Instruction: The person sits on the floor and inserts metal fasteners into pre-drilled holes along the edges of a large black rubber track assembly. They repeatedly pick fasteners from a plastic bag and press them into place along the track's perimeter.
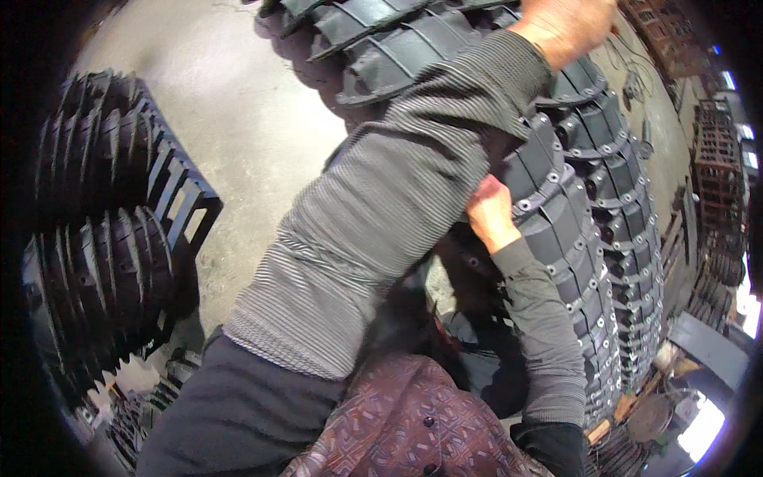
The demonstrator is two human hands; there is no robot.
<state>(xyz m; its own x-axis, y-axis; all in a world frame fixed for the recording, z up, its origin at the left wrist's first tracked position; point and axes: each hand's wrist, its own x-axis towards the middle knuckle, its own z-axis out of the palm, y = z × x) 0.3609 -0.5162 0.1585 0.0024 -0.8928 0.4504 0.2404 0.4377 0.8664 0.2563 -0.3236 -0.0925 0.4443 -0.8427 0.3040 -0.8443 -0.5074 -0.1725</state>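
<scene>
A pale grey concrete floor (238,103), scuffed and stained, fills the upper left of the room. On it to the left stands a dark slatted pallet (187,191). Along the right edge run rust-brown metal racks (719,159), with hard white daylight (707,429) breaking in at the lower right corner behind scattered clutter

Workshop: stacked black castings (612,238), concrete floor (238,103)
</scene>
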